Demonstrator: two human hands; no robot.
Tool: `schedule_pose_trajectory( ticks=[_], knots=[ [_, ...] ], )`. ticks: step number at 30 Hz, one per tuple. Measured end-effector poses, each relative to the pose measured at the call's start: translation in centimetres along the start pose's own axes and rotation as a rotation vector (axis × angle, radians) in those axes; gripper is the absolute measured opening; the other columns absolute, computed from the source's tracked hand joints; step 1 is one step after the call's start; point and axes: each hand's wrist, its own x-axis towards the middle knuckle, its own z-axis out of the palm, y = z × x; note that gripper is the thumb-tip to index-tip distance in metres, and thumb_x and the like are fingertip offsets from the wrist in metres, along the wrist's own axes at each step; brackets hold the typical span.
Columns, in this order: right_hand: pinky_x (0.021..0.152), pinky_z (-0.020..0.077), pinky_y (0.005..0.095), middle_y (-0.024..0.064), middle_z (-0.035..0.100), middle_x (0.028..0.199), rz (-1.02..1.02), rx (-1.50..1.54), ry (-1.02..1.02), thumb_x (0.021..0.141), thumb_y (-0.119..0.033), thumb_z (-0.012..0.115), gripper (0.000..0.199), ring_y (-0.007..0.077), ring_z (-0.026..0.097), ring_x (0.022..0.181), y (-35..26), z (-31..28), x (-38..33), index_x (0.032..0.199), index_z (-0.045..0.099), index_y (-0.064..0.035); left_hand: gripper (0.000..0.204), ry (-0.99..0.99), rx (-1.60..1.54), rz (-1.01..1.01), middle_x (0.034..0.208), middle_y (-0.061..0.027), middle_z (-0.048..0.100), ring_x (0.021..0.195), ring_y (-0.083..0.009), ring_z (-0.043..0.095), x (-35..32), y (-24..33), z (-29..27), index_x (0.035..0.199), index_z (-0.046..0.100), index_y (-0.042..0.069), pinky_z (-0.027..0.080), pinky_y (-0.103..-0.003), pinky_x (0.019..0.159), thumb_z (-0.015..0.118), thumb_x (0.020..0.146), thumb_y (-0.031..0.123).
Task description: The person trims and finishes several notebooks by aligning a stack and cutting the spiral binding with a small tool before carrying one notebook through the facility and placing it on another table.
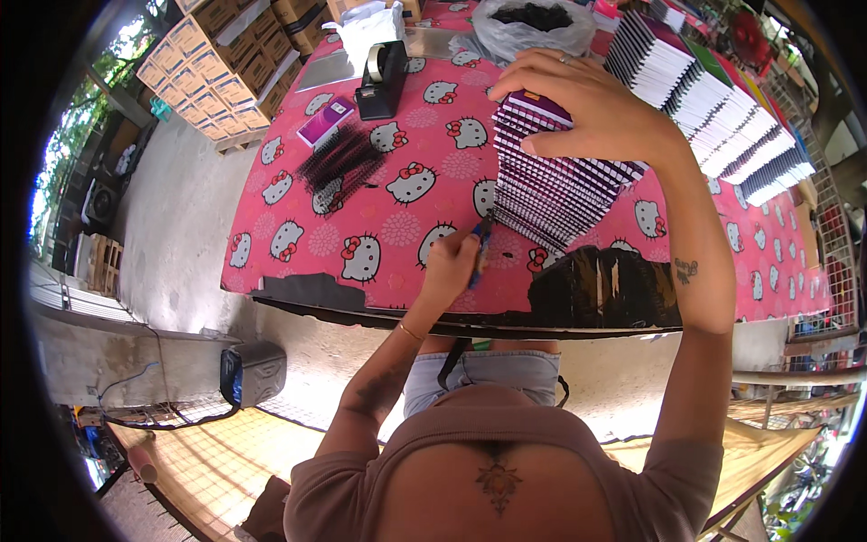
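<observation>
A stack of spiral-bound notebooks [564, 194] with purple covers and black coils lies fanned on the pink table, edges facing me. My right hand [601, 108] spreads over its far end, thumb and fingers pressing around the top purple cover. At the near left corner of the stack, my left hand [449, 268] is closed around blue-handled pliers [481, 248]. Their tip meets the coil ends there; whether the jaws grip a wire is too small to tell. Left of the stack lies a loose pile of black plastic coils [341, 164], beside a small purple-and-white notebook [325, 122].
A black tape dispenser [381, 86] stands behind the coils. At the back is a clear plastic bag [533, 41] with black coils. Tall notebook stacks [713, 108] line the right side. Cardboard boxes [203, 77] are piled beyond the table's left. Its near edge has torn black covering [601, 289].
</observation>
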Motion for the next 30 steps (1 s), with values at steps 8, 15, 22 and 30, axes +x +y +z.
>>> schedule_pose_trajectory(
  ticks=[8,15,22,30],
  knots=[
    [0.102,0.0326,0.0455,0.0072,0.056,0.118,-0.013,0.010,0.008,0.075,-0.033,0.068,0.049,0.0261,0.047,0.121,0.4,0.2,-0.1,0.120,0.059,-0.0171,0.028,0.048,0.059,0.007,0.081,-0.0148,0.067,0.071,-0.0261,0.069,-0.2,2.0,-0.1,0.100,0.058,-0.007,0.056,-0.033,0.060,0.049,0.093,0.019],
    [0.101,0.0330,0.0439,0.0070,0.056,0.117,-0.013,0.003,0.018,0.075,-0.033,0.068,0.049,0.0258,0.048,0.120,0.1,0.1,0.0,0.120,0.059,-0.0173,0.024,0.019,-0.510,-0.280,0.086,-0.0171,0.066,0.069,-0.0291,0.067,0.2,1.0,-0.1,0.098,0.052,-0.005,0.058,-0.037,0.062,0.049,0.093,0.019],
    [0.102,0.0327,0.0438,0.0068,0.056,0.118,-0.018,0.002,0.024,0.074,-0.033,0.068,0.049,0.0257,0.048,0.121,0.1,0.2,0.0,0.120,0.059,-0.0172,0.030,0.048,0.484,0.173,0.088,-0.0137,0.065,0.068,-0.0244,0.067,0.3,0.5,-0.2,0.104,0.061,-0.005,0.053,-0.035,0.056,0.048,0.093,0.019],
    [0.102,0.0319,0.0439,0.0072,0.055,0.118,-0.012,0.003,0.021,0.075,-0.034,0.068,0.049,0.0258,0.047,0.121,0.3,0.1,-0.1,0.120,0.058,-0.0169,0.031,-0.085,-0.326,-0.324,0.090,-0.0168,0.064,0.074,-0.0270,0.069,0.7,1.6,-1.7,0.105,0.055,-0.008,0.058,-0.037,0.062,0.047,0.093,0.020]
  ],
)
